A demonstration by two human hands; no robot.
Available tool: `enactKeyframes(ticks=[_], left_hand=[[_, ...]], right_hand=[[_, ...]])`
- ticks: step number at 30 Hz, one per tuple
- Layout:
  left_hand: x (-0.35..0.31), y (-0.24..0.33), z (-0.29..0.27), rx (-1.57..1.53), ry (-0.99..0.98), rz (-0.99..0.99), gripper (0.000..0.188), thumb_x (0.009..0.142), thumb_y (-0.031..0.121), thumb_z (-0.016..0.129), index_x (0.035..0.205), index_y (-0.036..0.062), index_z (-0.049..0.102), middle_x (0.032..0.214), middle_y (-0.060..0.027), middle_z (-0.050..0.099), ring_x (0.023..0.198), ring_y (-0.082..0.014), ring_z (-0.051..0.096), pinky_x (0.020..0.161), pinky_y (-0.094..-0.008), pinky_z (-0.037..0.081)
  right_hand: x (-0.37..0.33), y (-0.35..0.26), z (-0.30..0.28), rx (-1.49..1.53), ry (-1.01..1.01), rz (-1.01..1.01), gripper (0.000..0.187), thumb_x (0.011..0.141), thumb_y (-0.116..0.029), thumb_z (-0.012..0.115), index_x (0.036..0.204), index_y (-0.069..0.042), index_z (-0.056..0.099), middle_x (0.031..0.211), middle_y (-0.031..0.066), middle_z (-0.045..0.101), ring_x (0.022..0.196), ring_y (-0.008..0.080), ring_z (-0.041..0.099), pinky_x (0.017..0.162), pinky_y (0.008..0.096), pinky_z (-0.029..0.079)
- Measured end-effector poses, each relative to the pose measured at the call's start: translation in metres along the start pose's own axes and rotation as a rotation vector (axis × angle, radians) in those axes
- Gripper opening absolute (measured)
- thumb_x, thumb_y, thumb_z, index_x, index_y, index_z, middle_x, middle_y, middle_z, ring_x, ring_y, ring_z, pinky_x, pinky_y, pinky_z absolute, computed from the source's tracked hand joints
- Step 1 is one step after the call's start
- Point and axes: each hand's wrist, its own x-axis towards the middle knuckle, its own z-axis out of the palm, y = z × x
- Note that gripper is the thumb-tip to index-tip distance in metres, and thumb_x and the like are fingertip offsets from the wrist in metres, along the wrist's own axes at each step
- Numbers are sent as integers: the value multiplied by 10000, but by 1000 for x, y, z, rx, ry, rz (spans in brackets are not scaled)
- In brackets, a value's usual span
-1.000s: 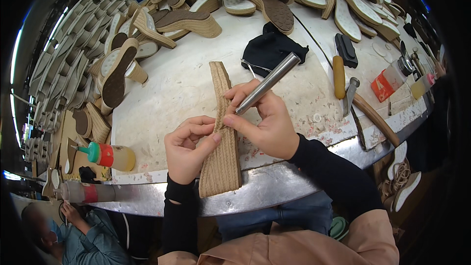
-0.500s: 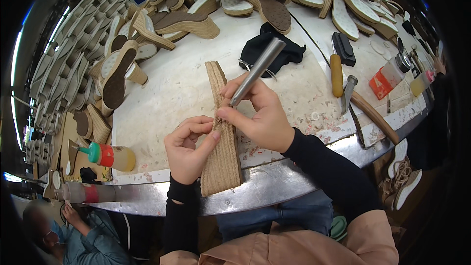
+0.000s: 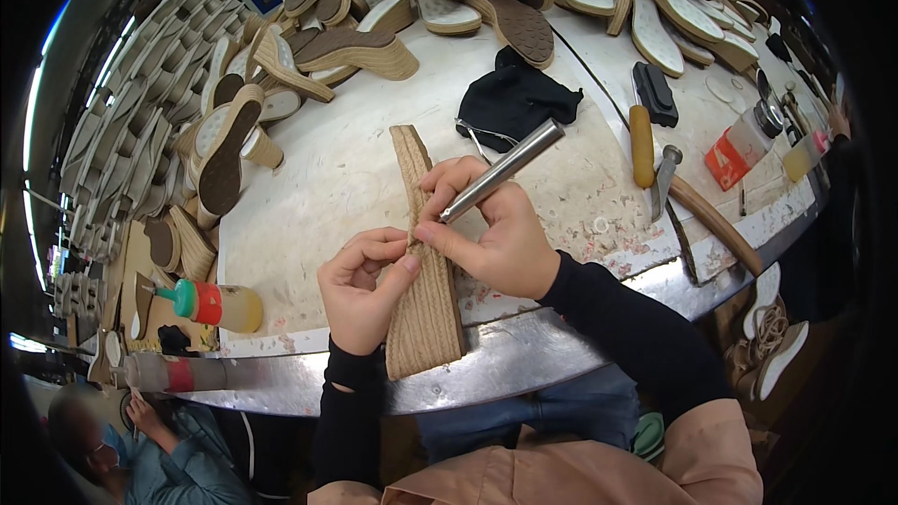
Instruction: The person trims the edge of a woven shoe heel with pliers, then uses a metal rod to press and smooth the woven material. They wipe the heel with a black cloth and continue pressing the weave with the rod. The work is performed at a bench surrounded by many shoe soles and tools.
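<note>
A wedge shoe sole [image 3: 423,323] wrapped in braided tan jute stands on its edge in front of me, its thick end toward me at the table's metal rim. My left hand [image 3: 365,285] is closed, thumb and fingers pinching the jute on the sole's side. Close against it, my right hand [image 3: 491,224] grips a slim tool with a round silver metal handle [image 3: 505,170], which slants up to the right. The tool's tip is hidden at the fingers, which touch the jute. Beyond my right hand lies a black cloth [image 3: 514,98] with small metal scissors or tweezers partly under it.
Wedge soles [image 3: 449,14] heap along the far side and left. A green-capped glue bottle [image 3: 220,305] stands at left. At right are a yellow-handled tool [image 3: 641,145], a hammer [image 3: 711,220], a black block [image 3: 655,93] and a red-labelled jar [image 3: 739,150]. Another person [image 3: 159,454] sits lower left.
The metal handle has tipped further over to the right and lower. Both hands stay at the same spot on the sole; the whole view has shifted slightly.
</note>
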Motion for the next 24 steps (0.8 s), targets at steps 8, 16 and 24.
enactKeyframes(ticks=[8,16,24], left_hand=[[3,-2,-1,-63,-14,-14,90,771,-102,625,855,-74,642,987,-124,609,809,-124,603,720,-229,503],[3,-3,0,-45,-20,20,78,775,-99,620,847,-70,630,990,-119,603,804,-119,599,718,-228,500],[5,-5,1,-58,-46,32,141,799,-68,630,939,-64,612,1001,-107,600,863,-129,597,768,-237,491]], right_hand=[[-2,-3,-3,80,1,31,172,753,9,684,862,-22,555,1008,123,563,1058,179,529,920,312,391],[-4,-5,-1,54,14,39,166,755,7,684,842,-30,547,1004,123,563,1048,180,534,917,309,392],[3,-3,-10,-54,-109,-70,181,760,18,676,854,-28,528,909,68,574,1055,206,549,913,342,418]])
